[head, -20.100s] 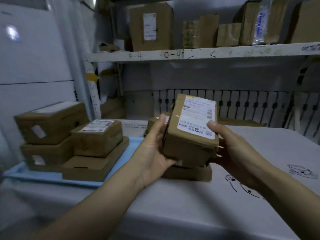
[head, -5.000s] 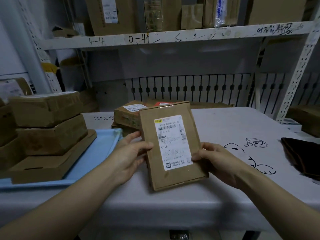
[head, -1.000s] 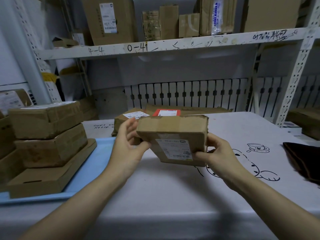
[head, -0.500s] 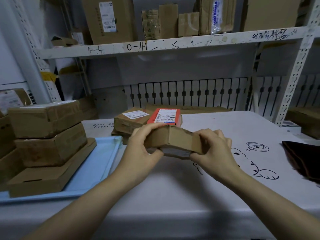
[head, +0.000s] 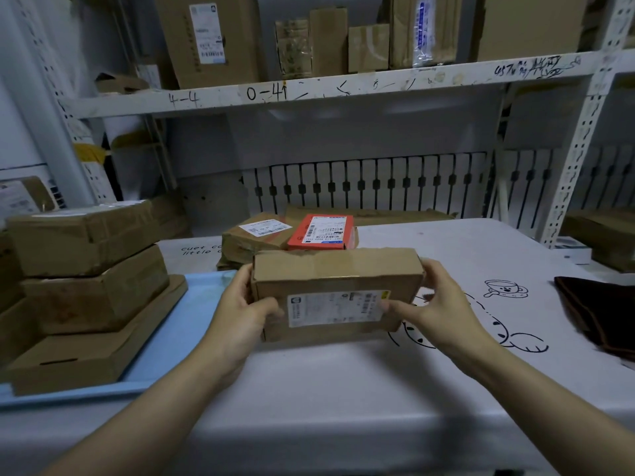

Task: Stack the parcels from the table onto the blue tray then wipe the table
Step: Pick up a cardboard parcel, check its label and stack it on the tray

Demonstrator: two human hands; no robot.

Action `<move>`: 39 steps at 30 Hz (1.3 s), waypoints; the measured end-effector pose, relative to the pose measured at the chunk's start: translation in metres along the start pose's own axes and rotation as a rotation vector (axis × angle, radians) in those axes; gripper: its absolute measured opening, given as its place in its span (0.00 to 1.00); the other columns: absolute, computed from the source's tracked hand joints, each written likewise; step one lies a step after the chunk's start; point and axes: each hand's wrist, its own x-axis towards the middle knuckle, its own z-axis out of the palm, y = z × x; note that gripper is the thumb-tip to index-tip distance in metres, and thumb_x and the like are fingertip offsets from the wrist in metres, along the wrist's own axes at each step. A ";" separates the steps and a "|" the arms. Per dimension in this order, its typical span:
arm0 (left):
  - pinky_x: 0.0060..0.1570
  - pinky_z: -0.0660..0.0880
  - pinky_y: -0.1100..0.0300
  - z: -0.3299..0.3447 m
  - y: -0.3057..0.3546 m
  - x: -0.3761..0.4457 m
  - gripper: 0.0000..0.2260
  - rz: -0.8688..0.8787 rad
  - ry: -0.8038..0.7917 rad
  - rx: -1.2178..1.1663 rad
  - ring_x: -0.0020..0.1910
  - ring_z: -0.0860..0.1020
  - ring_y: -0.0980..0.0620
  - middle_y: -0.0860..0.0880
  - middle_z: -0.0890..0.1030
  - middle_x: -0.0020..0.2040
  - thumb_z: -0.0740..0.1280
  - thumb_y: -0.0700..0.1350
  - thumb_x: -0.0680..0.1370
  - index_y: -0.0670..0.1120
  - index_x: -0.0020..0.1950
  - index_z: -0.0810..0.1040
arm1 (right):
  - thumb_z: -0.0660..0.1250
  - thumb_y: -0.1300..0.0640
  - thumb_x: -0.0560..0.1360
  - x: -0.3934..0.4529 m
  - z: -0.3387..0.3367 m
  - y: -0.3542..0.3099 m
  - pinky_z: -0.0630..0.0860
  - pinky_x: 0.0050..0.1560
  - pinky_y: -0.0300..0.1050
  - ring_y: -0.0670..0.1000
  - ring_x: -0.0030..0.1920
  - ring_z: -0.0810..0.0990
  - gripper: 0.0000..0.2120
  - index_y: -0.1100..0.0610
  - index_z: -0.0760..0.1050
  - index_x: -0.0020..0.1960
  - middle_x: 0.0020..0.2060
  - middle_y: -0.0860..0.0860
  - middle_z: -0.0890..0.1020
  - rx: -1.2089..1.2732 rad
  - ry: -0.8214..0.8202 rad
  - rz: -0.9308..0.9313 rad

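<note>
Half a second back I had the brown parcel [head: 338,293] tipped edge-on at frame centre; now it faces me label-forward, its bottom edge low by the table [head: 343,389]. My left hand [head: 245,312] and right hand [head: 434,309] have spread to its two ends.

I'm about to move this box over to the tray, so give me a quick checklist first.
1. Both hands on the cardboard parcel: left hand and right hand hold its ends: ok.
2. Bare space on the blue tray beside the stack: ok.
3. Stack sitting square: slightly skewed: cannot tell.
4. Table parcels finished: red parcel and others remain: not ok.
5. Dark cloth at hand for wiping: ok.
</note>
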 end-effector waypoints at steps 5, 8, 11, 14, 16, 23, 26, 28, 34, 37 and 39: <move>0.38 0.78 0.63 -0.001 -0.006 0.005 0.21 -0.055 0.033 -0.045 0.48 0.80 0.48 0.47 0.83 0.45 0.60 0.24 0.71 0.47 0.55 0.77 | 0.78 0.67 0.66 0.000 0.000 0.001 0.81 0.42 0.37 0.50 0.55 0.81 0.20 0.53 0.79 0.55 0.49 0.48 0.86 0.171 -0.089 0.033; 0.40 0.78 0.60 -0.002 -0.009 0.007 0.20 -0.065 0.067 -0.036 0.51 0.81 0.45 0.45 0.84 0.47 0.60 0.25 0.71 0.45 0.55 0.77 | 0.79 0.65 0.65 0.001 0.000 -0.001 0.83 0.49 0.44 0.50 0.55 0.82 0.20 0.54 0.79 0.53 0.48 0.48 0.86 0.162 -0.085 0.025; 0.41 0.79 0.62 -0.002 -0.008 0.008 0.22 -0.030 0.095 -0.010 0.55 0.81 0.46 0.45 0.83 0.52 0.62 0.26 0.73 0.45 0.62 0.75 | 0.80 0.65 0.65 0.001 0.000 -0.002 0.83 0.48 0.45 0.49 0.54 0.81 0.19 0.53 0.79 0.51 0.47 0.47 0.86 0.161 -0.088 0.017; 0.42 0.77 0.71 -0.002 -0.004 0.007 0.30 0.054 0.115 0.045 0.56 0.77 0.58 0.53 0.78 0.58 0.66 0.28 0.74 0.49 0.72 0.67 | 0.80 0.65 0.65 0.001 0.000 -0.002 0.83 0.44 0.44 0.49 0.53 0.81 0.18 0.52 0.79 0.49 0.46 0.47 0.86 0.167 -0.085 0.017; 0.54 0.75 0.69 -0.004 -0.006 0.007 0.34 0.147 0.117 0.187 0.61 0.72 0.59 0.56 0.71 0.64 0.70 0.31 0.73 0.52 0.74 0.62 | 0.80 0.65 0.65 0.000 0.000 -0.003 0.84 0.45 0.47 0.49 0.53 0.81 0.18 0.51 0.79 0.48 0.46 0.47 0.86 0.165 -0.086 0.024; 0.71 0.63 0.47 0.004 -0.002 0.004 0.30 0.536 0.041 0.659 0.69 0.66 0.54 0.58 0.70 0.68 0.68 0.45 0.67 0.55 0.70 0.70 | 0.80 0.65 0.64 -0.001 0.007 -0.007 0.82 0.51 0.55 0.52 0.54 0.80 0.19 0.49 0.80 0.50 0.46 0.44 0.85 0.119 -0.104 -0.020; 0.74 0.56 0.44 0.009 0.000 0.004 0.26 0.567 0.038 0.780 0.68 0.67 0.53 0.60 0.72 0.62 0.67 0.46 0.67 0.55 0.66 0.75 | 0.79 0.67 0.65 -0.001 0.009 -0.012 0.77 0.44 0.34 0.51 0.52 0.79 0.20 0.50 0.79 0.50 0.46 0.45 0.84 0.082 -0.117 -0.089; 0.71 0.60 0.47 0.011 0.001 0.003 0.25 0.544 0.017 0.769 0.65 0.69 0.53 0.61 0.74 0.59 0.67 0.45 0.67 0.56 0.65 0.75 | 0.79 0.68 0.65 -0.002 0.008 -0.014 0.73 0.42 0.29 0.49 0.51 0.78 0.20 0.52 0.79 0.51 0.47 0.46 0.84 0.069 -0.113 -0.125; 0.53 0.74 0.58 0.006 -0.001 0.008 0.20 0.389 -0.052 0.509 0.54 0.76 0.55 0.54 0.79 0.52 0.69 0.39 0.66 0.60 0.52 0.75 | 0.81 0.60 0.63 -0.001 0.007 -0.013 0.64 0.53 0.23 0.45 0.62 0.72 0.33 0.44 0.73 0.64 0.58 0.44 0.77 -0.090 -0.003 -0.192; 0.46 0.71 0.72 0.003 -0.001 0.006 0.22 0.361 -0.054 0.388 0.47 0.76 0.65 0.52 0.78 0.49 0.69 0.27 0.68 0.53 0.51 0.74 | 0.81 0.61 0.63 0.000 0.005 -0.012 0.67 0.55 0.27 0.43 0.62 0.73 0.41 0.45 0.67 0.70 0.60 0.45 0.75 -0.018 0.013 -0.128; 0.45 0.70 0.75 0.000 -0.001 0.006 0.23 0.342 -0.068 0.322 0.45 0.75 0.67 0.52 0.78 0.47 0.68 0.23 0.68 0.49 0.50 0.74 | 0.81 0.63 0.64 -0.002 0.004 -0.012 0.75 0.51 0.32 0.47 0.56 0.78 0.39 0.46 0.68 0.69 0.58 0.46 0.77 0.077 -0.011 -0.070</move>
